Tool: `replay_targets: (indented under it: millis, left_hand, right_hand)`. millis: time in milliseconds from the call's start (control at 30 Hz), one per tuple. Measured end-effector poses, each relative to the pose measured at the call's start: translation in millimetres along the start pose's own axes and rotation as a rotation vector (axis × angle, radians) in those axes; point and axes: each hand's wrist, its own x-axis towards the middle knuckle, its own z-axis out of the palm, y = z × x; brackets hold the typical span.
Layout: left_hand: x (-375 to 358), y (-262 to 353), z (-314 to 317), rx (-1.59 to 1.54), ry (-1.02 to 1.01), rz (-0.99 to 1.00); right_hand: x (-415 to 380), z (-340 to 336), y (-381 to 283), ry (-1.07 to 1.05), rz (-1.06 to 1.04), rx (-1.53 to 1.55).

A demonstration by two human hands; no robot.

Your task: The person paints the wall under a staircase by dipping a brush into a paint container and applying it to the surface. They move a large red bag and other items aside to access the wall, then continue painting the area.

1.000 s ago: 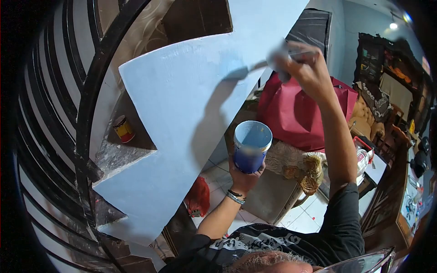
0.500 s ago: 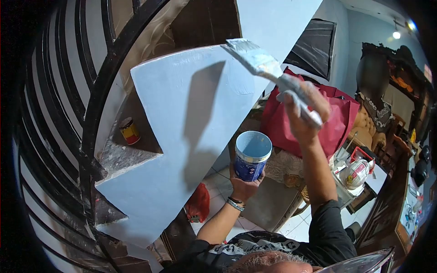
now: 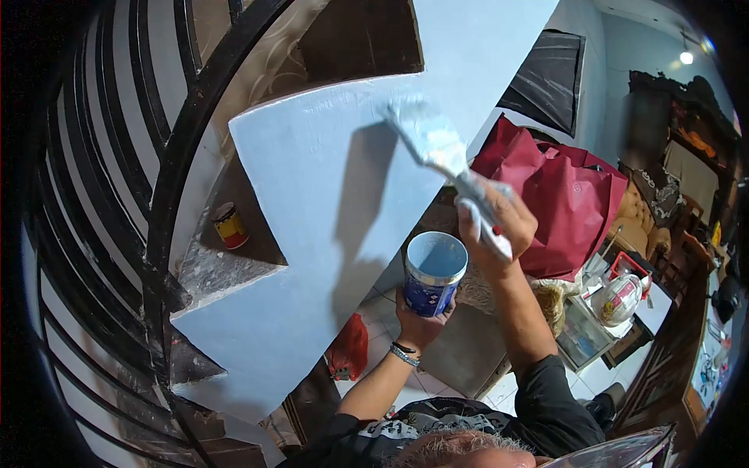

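My right hand (image 3: pixel 505 222) is wrapped round the handle of a wide paintbrush (image 3: pixel 433 140), whose bristles are coated in pale blue-white paint. The bristles are over the upper part of the pale blue stair side (image 3: pixel 300 179); motion blur hides whether they touch it. Beneath the brush, my left hand (image 3: pixel 421 321) grips a paint bucket (image 3: pixel 431 298) low on its wall. The bucket is dark blue outside, pale blue inside, and upright with its mouth facing me.
A black metal railing (image 3: pixel 173 175) curves along the left. On a step stands a small yellow and red can (image 3: pixel 229 226). A large red bag (image 3: pixel 546 199) is right of my right hand, and a red plastic bag (image 3: pixel 348 347) lies below. Furniture (image 3: pixel 679 195) stands at the far right.
My right hand and the brush have moved left and down, bringing the bristles lower over the stair side. My left hand still holds the bucket in nearly the same place.
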Motion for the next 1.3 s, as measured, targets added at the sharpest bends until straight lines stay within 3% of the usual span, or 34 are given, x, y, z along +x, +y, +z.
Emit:
replay_targets:
  millis: [100, 200, 433, 633, 833, 1000, 1167, 1300]
  left_hand:
    - [0, 1, 0, -0.048, -0.041, -0.032]
    - [-3, 3, 2, -0.068, -0.115, -0.085]
    - [-4, 7, -6, -0.009, -0.060, -0.035]
    - [-4, 6, -10, -0.030, -0.067, -0.064]
    - [-3, 9, -15, -0.019, -0.035, -0.035]
    - [3, 12, -18, 0.009, -0.011, -0.042]
    - [5, 7, -8, -0.055, -0.058, -0.050]
    - [8, 2, -10, -0.049, -0.083, -0.017]
  right_hand:
    - [25, 11, 1, 0.012, -0.039, -0.056]
    - [6, 22, 7, -0.058, 0.052, -0.051]
    - [17, 19, -3, 0.045, -0.014, -0.040]
    - [3, 31, -5, -0.072, 0.031, -0.008]
    - [14, 14, 10, 0.084, 0.029, -0.002]
    - [-20, 3, 21, -0.036, 0.108, -0.017]
    - [-78, -27, -9, -0.165, 0.212, -0.045]
    - [-81, -55, -28, -0.240, 0.282, 0.003]
